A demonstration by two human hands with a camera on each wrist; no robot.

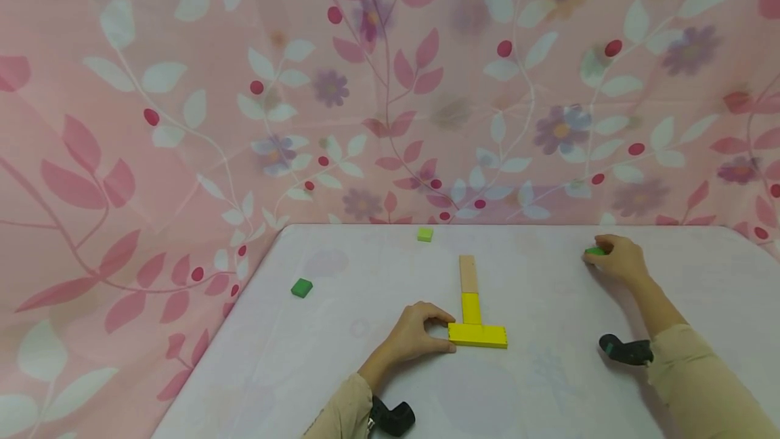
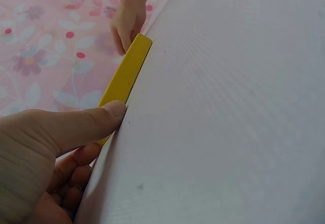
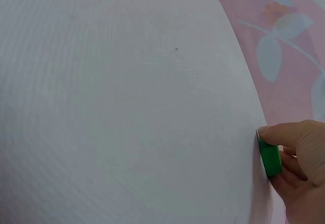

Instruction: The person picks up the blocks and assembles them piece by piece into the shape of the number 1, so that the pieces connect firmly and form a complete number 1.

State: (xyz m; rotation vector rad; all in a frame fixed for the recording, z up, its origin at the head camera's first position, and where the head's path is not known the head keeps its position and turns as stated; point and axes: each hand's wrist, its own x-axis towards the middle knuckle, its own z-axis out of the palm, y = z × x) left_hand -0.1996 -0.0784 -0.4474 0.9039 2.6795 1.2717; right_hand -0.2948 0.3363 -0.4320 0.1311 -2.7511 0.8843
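A long yellow block (image 1: 477, 336) lies crosswise on the table, and my left hand (image 1: 412, 334) holds its left end between thumb and fingers. The left wrist view has the thumb (image 2: 96, 125) against the side of that block. Behind it, a shorter yellow block (image 1: 471, 309) and a bare wooden block (image 1: 468, 274) run in a line away from me, making a T shape. Far to the right, my right hand (image 1: 620, 259) pinches a green block (image 3: 270, 158) between thumb and fingers, at the table surface near the back edge.
A dark green block (image 1: 301, 288) rests on the left part of the white table (image 1: 530, 391). One light green block (image 1: 425, 234) sits by the back edge. Behind the table hangs a pink floral cloth (image 1: 426, 87). Black devices (image 1: 393, 417) are strapped at both wrists.
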